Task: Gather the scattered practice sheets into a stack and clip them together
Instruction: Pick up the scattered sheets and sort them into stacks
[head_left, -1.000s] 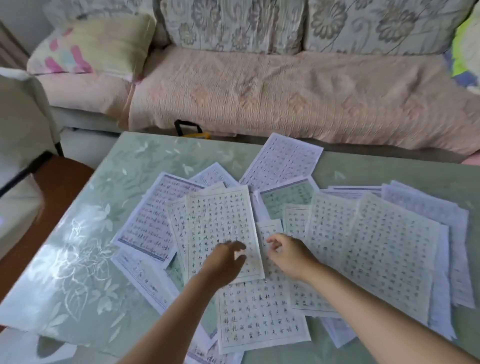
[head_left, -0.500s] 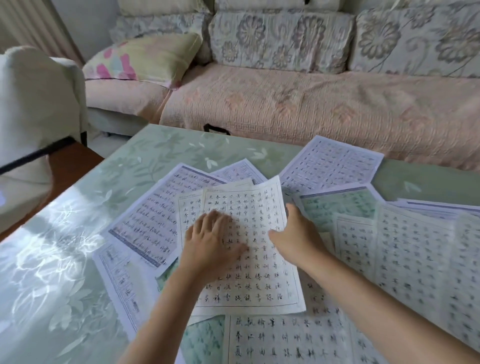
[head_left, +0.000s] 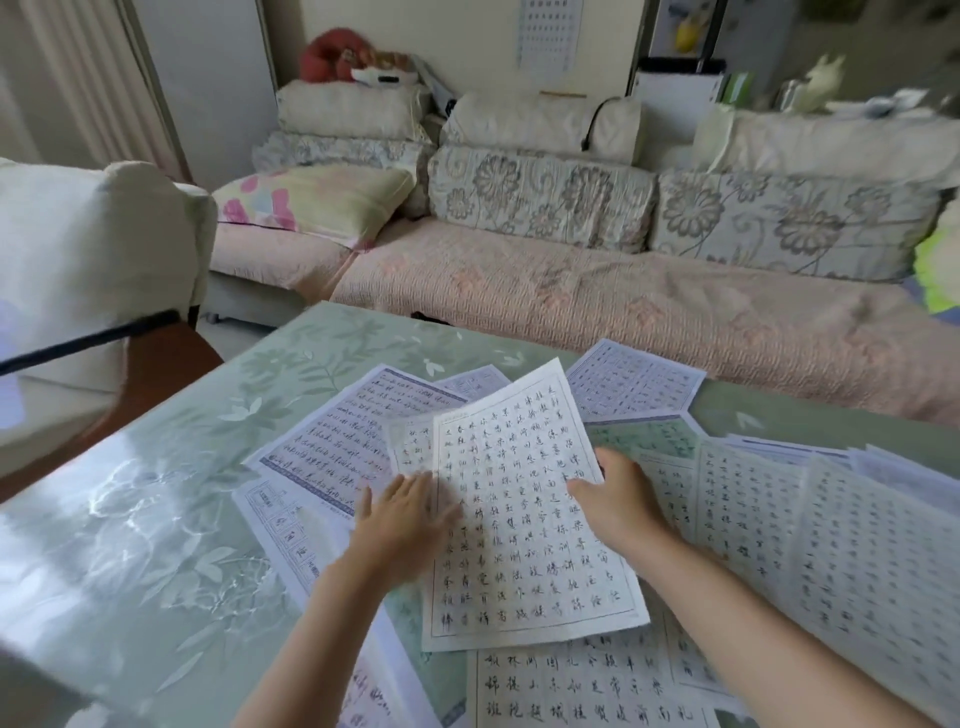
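Several white practice sheets with handwritten characters lie scattered and overlapping on the green floral table (head_left: 156, 519). My right hand (head_left: 613, 499) grips the right edge of one sheet (head_left: 519, 519) and holds it tilted up off the pile. My left hand (head_left: 405, 514) lies flat, fingers spread, at that sheet's left edge, partly under it and over the sheets below. A sheet with a blue border (head_left: 343, 436) lies to the left. More sheets (head_left: 831, 545) spread to the right. No clip is visible.
A sofa with a pink cover (head_left: 623, 312) runs along the table's far edge, with a flowered pillow (head_left: 311, 202) on it. A cream chair (head_left: 78, 260) stands at the left, close to the table's corner.
The view has tilted up toward the room. My right hand has lifted the top sheet's right edge off the pile, and my left hand has slid from on top of it to its left edge.
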